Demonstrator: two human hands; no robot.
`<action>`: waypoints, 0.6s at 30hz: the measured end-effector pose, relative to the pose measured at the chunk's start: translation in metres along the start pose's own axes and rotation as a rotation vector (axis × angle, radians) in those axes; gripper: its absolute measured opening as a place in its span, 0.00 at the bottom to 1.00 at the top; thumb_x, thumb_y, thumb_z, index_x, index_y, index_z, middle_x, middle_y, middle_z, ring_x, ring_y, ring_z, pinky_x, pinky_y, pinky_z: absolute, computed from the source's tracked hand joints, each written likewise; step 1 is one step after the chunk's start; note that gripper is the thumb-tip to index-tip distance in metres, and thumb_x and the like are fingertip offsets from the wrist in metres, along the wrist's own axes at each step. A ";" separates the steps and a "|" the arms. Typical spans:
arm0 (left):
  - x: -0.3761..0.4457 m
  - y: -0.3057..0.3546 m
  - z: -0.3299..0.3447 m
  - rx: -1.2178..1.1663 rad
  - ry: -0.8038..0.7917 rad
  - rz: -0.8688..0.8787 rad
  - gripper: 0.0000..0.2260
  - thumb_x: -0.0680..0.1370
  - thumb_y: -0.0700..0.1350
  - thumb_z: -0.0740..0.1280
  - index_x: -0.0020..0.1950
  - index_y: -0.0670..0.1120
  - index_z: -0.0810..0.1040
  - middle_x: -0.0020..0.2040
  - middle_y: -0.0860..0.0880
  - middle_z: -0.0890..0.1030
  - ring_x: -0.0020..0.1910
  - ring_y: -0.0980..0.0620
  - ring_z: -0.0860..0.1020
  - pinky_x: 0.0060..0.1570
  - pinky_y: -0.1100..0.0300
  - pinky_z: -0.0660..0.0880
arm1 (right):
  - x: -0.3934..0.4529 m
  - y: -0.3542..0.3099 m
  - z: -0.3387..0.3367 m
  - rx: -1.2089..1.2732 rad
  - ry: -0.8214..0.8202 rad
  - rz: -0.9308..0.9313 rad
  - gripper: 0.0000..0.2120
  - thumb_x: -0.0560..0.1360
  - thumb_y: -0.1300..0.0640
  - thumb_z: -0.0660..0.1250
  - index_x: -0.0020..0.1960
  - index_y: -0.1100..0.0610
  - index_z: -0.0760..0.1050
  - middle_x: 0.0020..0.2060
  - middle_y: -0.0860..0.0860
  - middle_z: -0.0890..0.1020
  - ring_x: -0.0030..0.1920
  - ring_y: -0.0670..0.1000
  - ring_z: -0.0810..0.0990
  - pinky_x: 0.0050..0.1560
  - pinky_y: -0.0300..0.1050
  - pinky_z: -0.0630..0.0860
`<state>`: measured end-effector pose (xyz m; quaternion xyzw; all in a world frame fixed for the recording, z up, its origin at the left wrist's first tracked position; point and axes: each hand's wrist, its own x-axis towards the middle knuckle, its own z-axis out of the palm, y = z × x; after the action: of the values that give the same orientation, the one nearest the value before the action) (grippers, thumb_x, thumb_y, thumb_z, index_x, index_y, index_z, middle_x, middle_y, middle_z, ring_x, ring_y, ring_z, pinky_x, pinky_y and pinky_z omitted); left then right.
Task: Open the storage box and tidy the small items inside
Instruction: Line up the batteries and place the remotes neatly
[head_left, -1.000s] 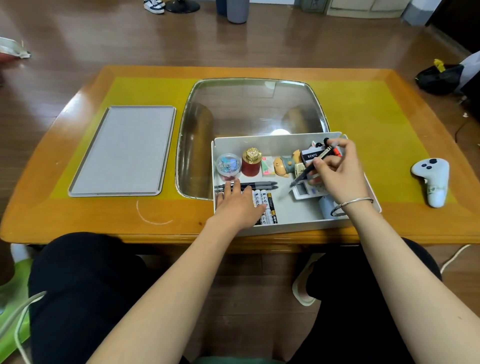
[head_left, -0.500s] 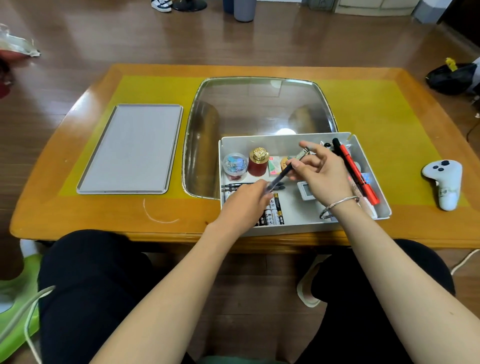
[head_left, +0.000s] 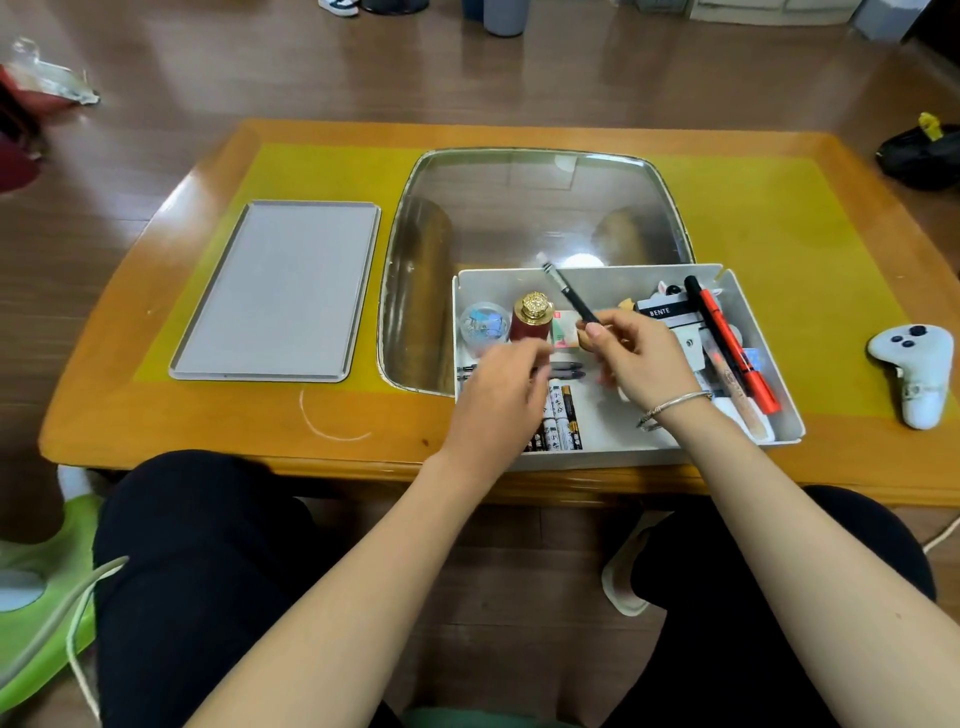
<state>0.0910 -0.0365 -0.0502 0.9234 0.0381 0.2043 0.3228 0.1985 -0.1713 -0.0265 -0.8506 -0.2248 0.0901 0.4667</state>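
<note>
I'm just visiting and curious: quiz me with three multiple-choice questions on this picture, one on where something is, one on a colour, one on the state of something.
1. Where does the grey lid lie?
A. On the table, left of the storage box
B. On top of the box
C. On the floor

2. What colour is the cap of the small red bottle in the box?
A. Blue
B. Gold
C. White

3. What is the right hand doing?
A. Lying flat on the table
B. Holding the white controller
C. Holding a dark pen

Answers:
1. A, the lid rests flat on the table well left of the open storage box.
2. B, a shiny gold cap tops the bottle.
3. C, its fingers pinch the dark pen, which points up and away over the box; the white controller sits untouched at the right.
</note>
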 end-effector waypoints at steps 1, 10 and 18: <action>-0.002 0.001 -0.001 0.037 0.113 0.036 0.12 0.79 0.39 0.64 0.63 0.43 0.75 0.56 0.47 0.79 0.57 0.52 0.74 0.60 0.58 0.72 | 0.001 0.002 -0.003 -0.038 -0.027 -0.021 0.06 0.78 0.58 0.64 0.50 0.55 0.79 0.30 0.49 0.78 0.25 0.41 0.75 0.30 0.34 0.72; 0.007 -0.005 0.001 0.463 -0.122 0.070 0.10 0.82 0.45 0.60 0.62 0.49 0.75 0.56 0.50 0.80 0.56 0.47 0.73 0.53 0.54 0.59 | -0.002 0.005 -0.006 -0.191 -0.269 -0.147 0.10 0.70 0.62 0.73 0.51 0.54 0.82 0.41 0.43 0.80 0.41 0.34 0.77 0.45 0.24 0.69; 0.023 -0.010 -0.007 0.533 -0.180 -0.004 0.07 0.77 0.41 0.67 0.53 0.49 0.76 0.49 0.49 0.81 0.50 0.48 0.74 0.47 0.55 0.62 | 0.006 0.013 -0.020 -0.376 -0.282 -0.123 0.08 0.74 0.57 0.70 0.52 0.56 0.82 0.39 0.47 0.82 0.37 0.38 0.76 0.39 0.26 0.67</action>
<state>0.1097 -0.0196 -0.0436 0.9900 0.0638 0.1036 0.0710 0.2149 -0.1892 -0.0263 -0.8862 -0.3519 0.1362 0.2688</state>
